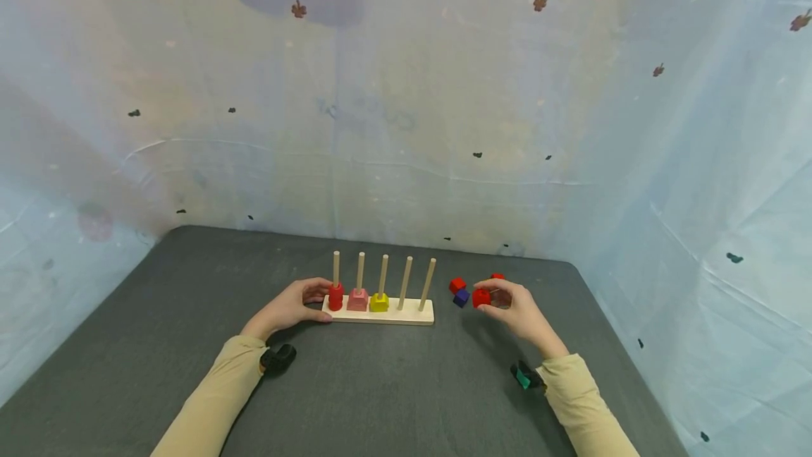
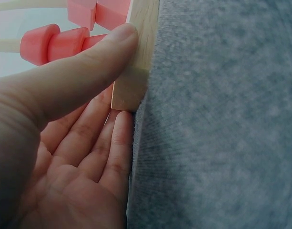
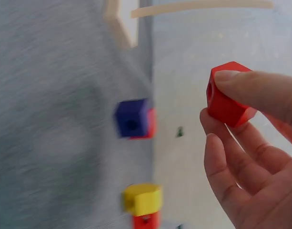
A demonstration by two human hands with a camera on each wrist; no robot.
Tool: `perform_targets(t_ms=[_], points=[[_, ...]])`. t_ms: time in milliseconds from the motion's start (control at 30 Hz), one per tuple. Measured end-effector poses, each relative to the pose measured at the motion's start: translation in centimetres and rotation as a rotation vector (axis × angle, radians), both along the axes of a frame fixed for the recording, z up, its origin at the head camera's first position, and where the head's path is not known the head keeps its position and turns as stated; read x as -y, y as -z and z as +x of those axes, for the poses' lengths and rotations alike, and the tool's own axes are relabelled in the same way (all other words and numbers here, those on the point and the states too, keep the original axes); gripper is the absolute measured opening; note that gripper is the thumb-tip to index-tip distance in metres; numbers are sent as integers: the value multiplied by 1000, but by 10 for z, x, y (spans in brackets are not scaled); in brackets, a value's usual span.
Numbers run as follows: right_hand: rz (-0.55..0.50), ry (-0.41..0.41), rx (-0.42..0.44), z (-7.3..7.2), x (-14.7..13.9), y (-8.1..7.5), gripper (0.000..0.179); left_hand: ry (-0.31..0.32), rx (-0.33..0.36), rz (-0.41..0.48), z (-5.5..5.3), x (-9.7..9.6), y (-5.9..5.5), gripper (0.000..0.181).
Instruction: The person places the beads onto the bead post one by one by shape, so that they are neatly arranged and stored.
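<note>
My left hand [image 1: 293, 306] grips the left end of a wooden peg board [image 1: 380, 317]. In the left wrist view its thumb lies along the base's edge, with the fingers at the end and far side. Several upright pegs stand on the board. The first carries stacked red pieces [image 1: 335, 297], the second pink pieces [image 1: 358, 300], the third yellow pieces [image 1: 379, 302]; the two pegs at the right are bare. Right of the board my right hand [image 1: 521, 314] pinches a red hexagonal block [image 3: 227, 106] with a hole through it, raised above the table.
Between the board and my right hand lie a dark blue block [image 1: 461, 298] and a red block [image 1: 457, 285]. A yellow block [image 3: 143, 199] and another red block [image 3: 146, 221] lie beyond that hand. A patterned curtain [image 1: 406, 125] hangs behind the dark table [image 1: 355, 393].
</note>
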State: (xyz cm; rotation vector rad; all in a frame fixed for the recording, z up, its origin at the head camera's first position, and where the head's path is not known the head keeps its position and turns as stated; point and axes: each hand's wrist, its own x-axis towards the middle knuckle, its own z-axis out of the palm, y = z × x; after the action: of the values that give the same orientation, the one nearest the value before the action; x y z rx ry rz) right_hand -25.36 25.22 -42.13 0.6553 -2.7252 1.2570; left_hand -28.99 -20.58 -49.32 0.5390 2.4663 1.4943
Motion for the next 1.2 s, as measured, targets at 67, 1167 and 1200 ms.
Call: perform_targets(t_ms=[67, 1167, 1200], points=[[-12, -5, -22, -2, 6, -11, 36, -4, -4, -8, 0, 1, 0, 73], [-145, -225, -192, 6, 146, -96, 36, 4, -12, 5, 0, 0, -2, 69], [-147, -225, -196, 7, 149, -95, 36, 4, -12, 5, 1, 0, -3, 69]])
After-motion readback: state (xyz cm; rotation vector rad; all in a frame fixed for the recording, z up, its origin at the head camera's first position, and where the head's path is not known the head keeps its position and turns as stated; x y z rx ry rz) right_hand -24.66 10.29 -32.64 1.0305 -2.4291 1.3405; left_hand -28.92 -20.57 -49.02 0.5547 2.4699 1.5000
